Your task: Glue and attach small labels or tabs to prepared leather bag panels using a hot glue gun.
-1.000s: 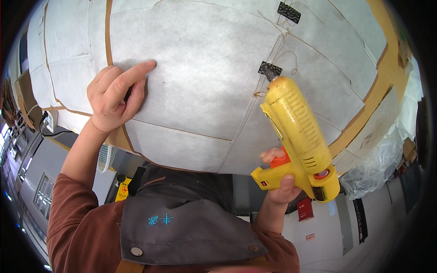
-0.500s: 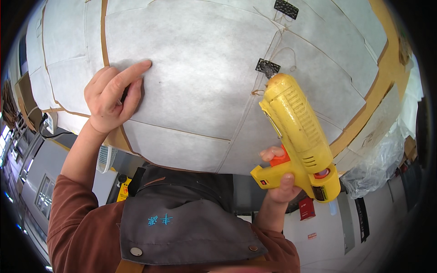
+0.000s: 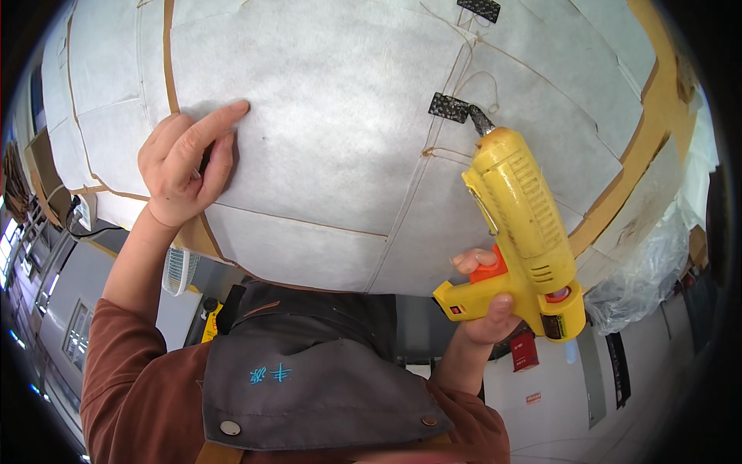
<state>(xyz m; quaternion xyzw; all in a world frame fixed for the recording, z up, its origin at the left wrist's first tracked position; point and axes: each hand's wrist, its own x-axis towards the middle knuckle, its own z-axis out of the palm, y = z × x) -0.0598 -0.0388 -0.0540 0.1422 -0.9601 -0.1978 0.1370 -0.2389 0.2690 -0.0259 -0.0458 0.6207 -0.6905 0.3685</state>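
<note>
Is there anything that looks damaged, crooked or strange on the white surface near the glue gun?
A thin loose thread curls over the white fabric sheet by the small black patch, just ahead of the yellow glue gun in the right hand. Otherwise nothing stands out; the left hand presses the sheet flat.

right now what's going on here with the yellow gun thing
A person is working on a large surface covered in white fabric sheets. The right hand grips a yellow glue gun with a finger on its orange trigger, the nozzle touching a small black patch at a seam. The left hand presses flat on the fabric, index finger stretched out.
</note>
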